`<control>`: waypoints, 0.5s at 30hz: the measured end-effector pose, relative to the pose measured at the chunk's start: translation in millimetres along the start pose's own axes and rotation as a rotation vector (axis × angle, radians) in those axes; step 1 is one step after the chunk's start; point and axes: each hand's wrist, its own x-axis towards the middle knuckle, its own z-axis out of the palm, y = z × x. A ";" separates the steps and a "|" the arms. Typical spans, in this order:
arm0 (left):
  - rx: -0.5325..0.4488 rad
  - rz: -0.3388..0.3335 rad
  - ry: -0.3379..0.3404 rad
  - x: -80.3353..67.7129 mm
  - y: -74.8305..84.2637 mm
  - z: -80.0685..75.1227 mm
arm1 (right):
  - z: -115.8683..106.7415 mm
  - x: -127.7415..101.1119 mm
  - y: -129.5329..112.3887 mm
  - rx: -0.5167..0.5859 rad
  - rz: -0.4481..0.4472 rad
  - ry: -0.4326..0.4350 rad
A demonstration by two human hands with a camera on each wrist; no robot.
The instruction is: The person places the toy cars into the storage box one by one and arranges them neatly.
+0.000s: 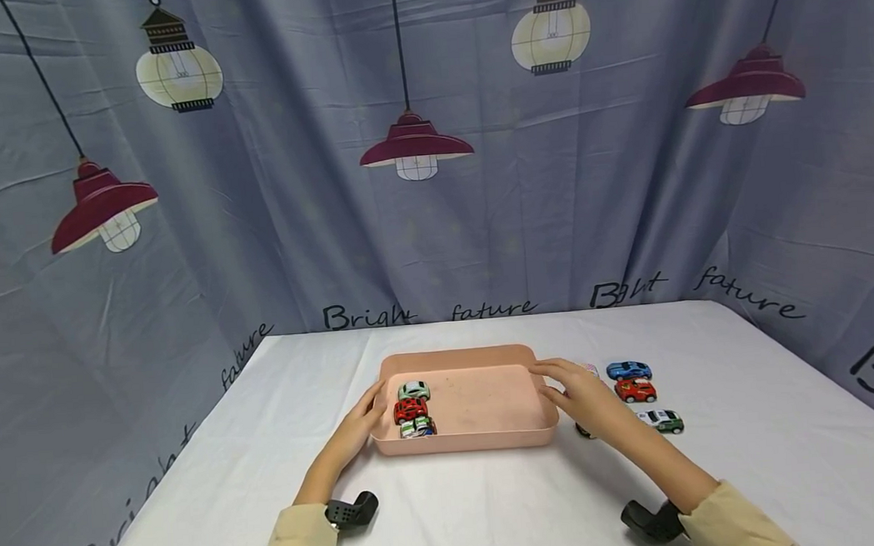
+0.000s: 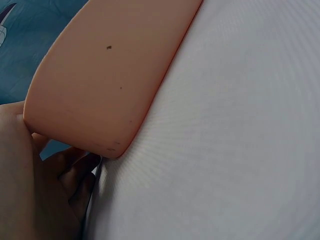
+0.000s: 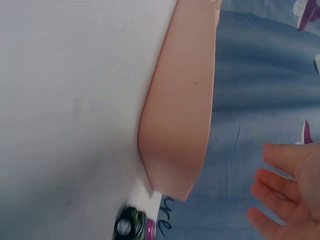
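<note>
A shallow pink tray (image 1: 466, 442) lies on the white table. Along its left side stand three toy cars: a pale green one (image 1: 414, 390), a red one with black spots (image 1: 410, 409) and a white, green and blue one (image 1: 418, 428). My left hand (image 1: 356, 428) holds the tray's left side; in the left wrist view its fingers (image 2: 75, 175) lie against the outer wall. At the right rim my right hand (image 1: 583, 393) hovers with spread, relaxed fingers; the right wrist view shows it apart from the tray wall (image 3: 177, 110).
Right of the tray are a blue toy car (image 1: 628, 370), a red one (image 1: 635, 390) and a white and green one (image 1: 662, 420). Other cars are partly hidden by my right hand. A grey-blue curtain (image 1: 480, 245) printed with lamps surrounds the table (image 1: 322, 355).
</note>
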 end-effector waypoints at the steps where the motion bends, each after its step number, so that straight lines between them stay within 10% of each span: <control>1: -0.006 -0.005 0.000 -0.1 0.3 -0.1 | -1.6 -2.2 2.0 -0.004 0.000 0.008; 15: -0.001 -0.011 -0.006 1.8 0.3 2.3 | -31.8 -39.9 31.4 -0.013 0.049 0.017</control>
